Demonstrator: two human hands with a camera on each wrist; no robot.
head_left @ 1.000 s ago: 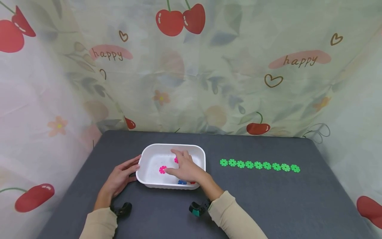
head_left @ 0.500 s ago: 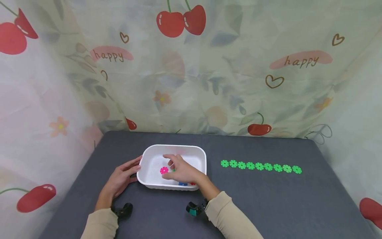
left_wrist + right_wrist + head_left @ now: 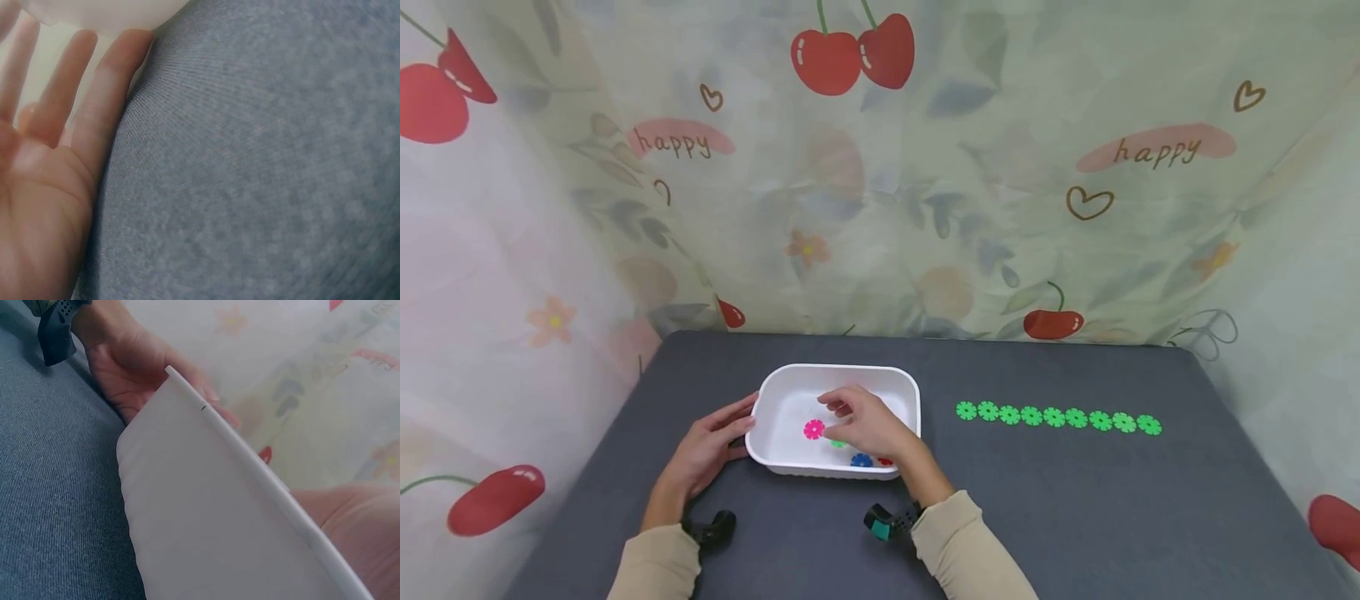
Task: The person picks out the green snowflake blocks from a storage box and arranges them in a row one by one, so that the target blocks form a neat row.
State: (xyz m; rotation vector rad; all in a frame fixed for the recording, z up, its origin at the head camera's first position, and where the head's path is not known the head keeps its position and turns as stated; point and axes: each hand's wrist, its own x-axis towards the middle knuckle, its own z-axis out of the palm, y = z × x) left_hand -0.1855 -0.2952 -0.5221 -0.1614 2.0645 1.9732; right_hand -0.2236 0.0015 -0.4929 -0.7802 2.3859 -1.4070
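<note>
A white plastic bin stands on the dark table. My left hand rests its nearly straight fingers against the bin's left end; the left wrist view shows the fingertips touching the white wall. Inside the bin, my right hand hovers with bent fingers, thumb and index apart, and no piece is visible between them. Around it lie a pink flower-shaped disc, a green disc partly under the thumb, a blue disc and a red disc. The hand hides part of the bin's floor.
To the right of the bin, several green flower-shaped discs lie in a row across the table. A printed curtain hangs behind and on both sides. Each wrist wears a black strap.
My right hand has drawn left and then slightly back inside the bin, with the fingers bending more. A green disc has come into sight beneath it. My left hand stays at the bin's end.
</note>
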